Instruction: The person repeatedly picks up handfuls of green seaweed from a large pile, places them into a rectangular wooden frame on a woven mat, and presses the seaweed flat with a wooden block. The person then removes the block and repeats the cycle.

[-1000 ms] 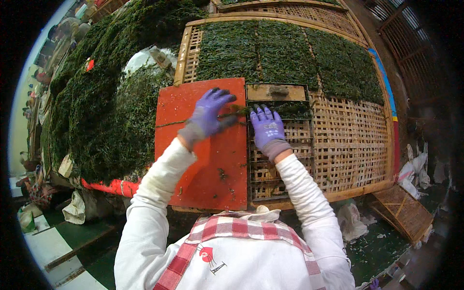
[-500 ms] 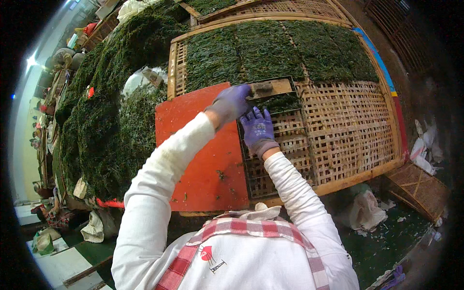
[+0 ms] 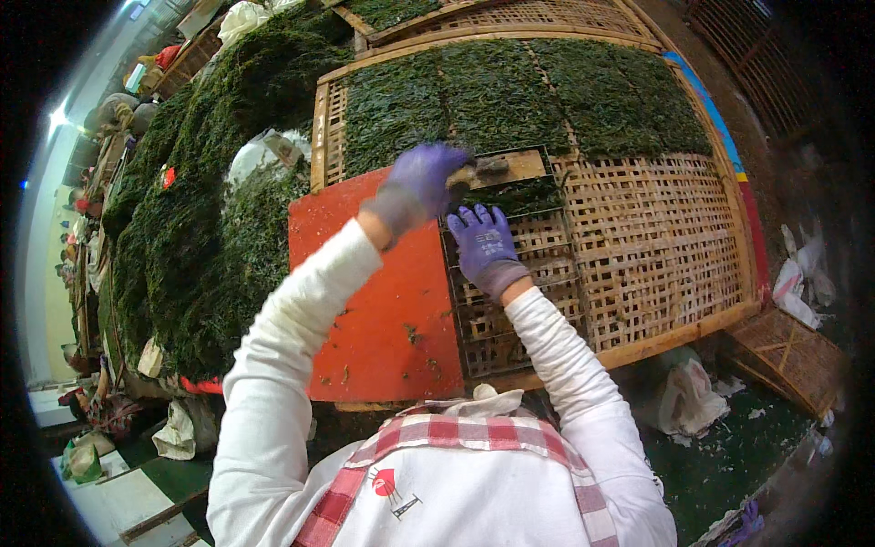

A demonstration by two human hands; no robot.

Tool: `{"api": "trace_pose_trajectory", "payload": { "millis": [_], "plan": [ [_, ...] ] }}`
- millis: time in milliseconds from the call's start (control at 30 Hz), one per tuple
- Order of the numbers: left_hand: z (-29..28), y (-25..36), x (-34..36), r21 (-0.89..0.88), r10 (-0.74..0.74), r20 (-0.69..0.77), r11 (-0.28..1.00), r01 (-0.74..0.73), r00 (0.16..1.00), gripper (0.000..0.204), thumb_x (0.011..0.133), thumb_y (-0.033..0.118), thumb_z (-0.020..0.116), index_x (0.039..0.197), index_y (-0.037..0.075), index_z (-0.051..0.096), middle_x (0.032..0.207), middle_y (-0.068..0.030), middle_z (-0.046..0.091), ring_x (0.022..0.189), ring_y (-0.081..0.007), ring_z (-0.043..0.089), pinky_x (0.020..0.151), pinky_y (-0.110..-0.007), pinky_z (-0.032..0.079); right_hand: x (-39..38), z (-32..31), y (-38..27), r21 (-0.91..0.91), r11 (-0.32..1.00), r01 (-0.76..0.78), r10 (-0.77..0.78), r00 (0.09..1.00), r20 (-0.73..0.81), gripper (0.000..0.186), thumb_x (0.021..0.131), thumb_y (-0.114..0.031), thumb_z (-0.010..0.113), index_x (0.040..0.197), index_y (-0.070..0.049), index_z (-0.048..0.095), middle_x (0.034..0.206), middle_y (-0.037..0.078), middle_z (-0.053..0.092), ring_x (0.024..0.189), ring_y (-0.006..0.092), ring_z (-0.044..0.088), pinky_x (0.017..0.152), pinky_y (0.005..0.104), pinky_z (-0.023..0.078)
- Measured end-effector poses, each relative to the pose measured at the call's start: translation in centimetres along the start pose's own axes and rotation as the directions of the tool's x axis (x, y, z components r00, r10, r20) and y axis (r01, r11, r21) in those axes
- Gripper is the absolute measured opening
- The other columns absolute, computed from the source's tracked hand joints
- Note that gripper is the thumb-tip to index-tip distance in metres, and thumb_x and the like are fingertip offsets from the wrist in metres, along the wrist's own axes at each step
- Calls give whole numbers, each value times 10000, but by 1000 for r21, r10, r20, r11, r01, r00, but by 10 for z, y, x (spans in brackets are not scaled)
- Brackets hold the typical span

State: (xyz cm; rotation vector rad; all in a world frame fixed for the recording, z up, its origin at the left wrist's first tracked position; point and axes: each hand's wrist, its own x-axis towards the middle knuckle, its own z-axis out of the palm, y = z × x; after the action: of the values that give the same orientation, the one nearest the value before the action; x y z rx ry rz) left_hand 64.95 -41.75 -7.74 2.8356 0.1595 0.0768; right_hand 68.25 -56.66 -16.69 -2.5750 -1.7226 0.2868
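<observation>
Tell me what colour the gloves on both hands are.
Purple, on the left hand and right hand; the head view shows them clearly.

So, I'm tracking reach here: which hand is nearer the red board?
Left. The left hand hovers at the red board's top edge; the right hand rests on the bamboo mat beside it.
</observation>
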Motion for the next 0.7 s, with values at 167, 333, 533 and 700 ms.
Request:
{"api": "trace_pose_trajectory", "payload": {
  "millis": [167,333,533,700],
  "plan": [
    [68,-17,-46,143,-138,-73,979,147,988,437,708,143,673,1137,205,615,1283,-129,504,1231,-385,405,966,-480,373,-21,-16,41,2,997,-77,77,989,-122,514,795,-131,543,1301,-109,455,1377,125,425,1274,311,381,1059,460,255],
    [76,-11,-60,282,-103,-86,952,123,991,490,694,182,689,1173,235,600,1384,-172,401,1326,-433,262,1051,-550,223,-24,-15,77,-84,975,-204,193,974,-117,467,836,-130,522,1298,-108,456,1335,111,474,1248,278,420,1052,474,274],
    [66,-7,-64,189,-129,-93,971,145,987,472,728,228,667,1193,244,591,1411,-174,373,1338,-434,238,1063,-561,188,-16,-14,100,-193,948,-255,233,964,-129,526,775,-99,555,1293,-149,475,1362,74,467,1289,284,386,1076,503,210],
    [69,-8,-59,320,-220,0,924,208,975,450,769,320,649,1206,237,580,1417,-166,370,1356,-411,216,1064,-563,178,-18,-22,101,-257,934,-246,250,968,-20,505,794,-129,547,1292,-157,474,1373,65,459,1294,277,385,1071,508,205]
  ]
}}
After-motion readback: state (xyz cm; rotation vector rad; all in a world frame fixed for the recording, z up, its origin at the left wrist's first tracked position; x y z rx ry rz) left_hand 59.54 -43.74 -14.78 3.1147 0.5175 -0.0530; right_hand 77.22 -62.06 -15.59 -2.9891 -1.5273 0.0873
